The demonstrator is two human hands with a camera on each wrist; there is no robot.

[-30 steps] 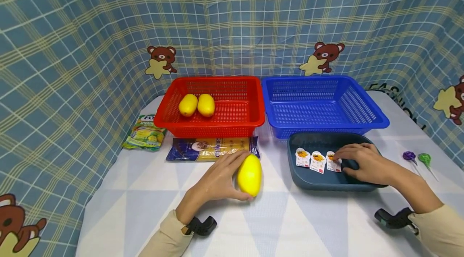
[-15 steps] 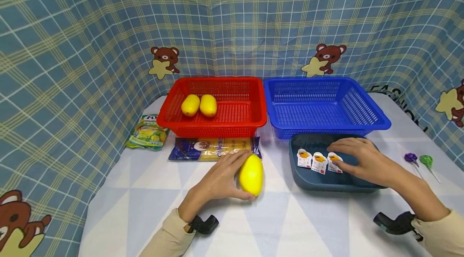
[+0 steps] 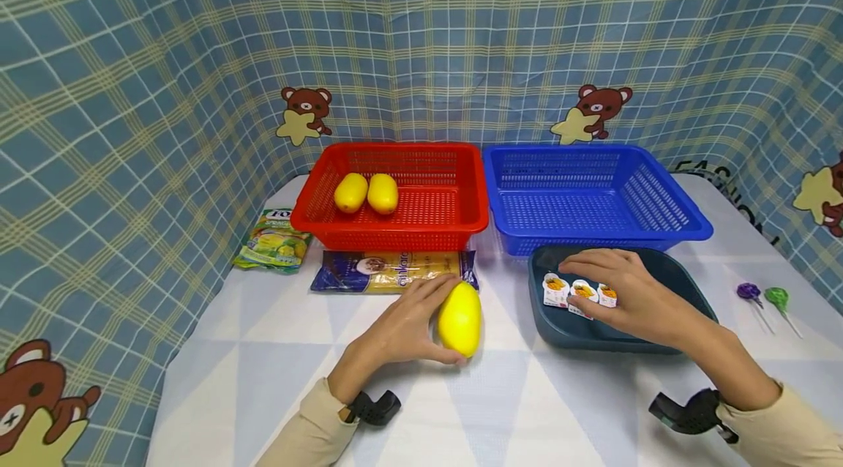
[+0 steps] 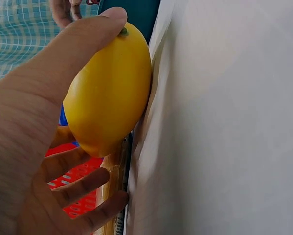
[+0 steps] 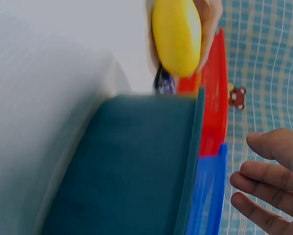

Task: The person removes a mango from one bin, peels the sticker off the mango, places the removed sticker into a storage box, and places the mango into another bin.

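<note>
My left hand (image 3: 402, 324) holds a yellow mango (image 3: 459, 320) on the table. In the left wrist view, the thumb presses near the green stem end of the mango (image 4: 112, 93) and the fingers reach around the far end. My right hand (image 3: 635, 299) hovers over the dark teal tray (image 3: 612, 341), with thumb and fingers spread and nothing between them. Under it lie several small white cards (image 3: 555, 291) with food pictures, partly covered by the hand. The right wrist view shows the fingers (image 5: 268, 171) apart beside the tray.
Behind stand a red basket (image 3: 395, 238) with two yellow mangoes (image 3: 383, 194) inside and a blue basket (image 3: 596, 233). A blue-and-gold packet (image 3: 385, 273) lies before the red one, a green packet (image 3: 273, 244) to its left. Purple (image 3: 748, 291) and green (image 3: 778, 299) lollipops lie right.
My right hand has lifted from the rightmost card and moved left above the tray. The left hand stays on the mango. The head view has shifted slightly.
</note>
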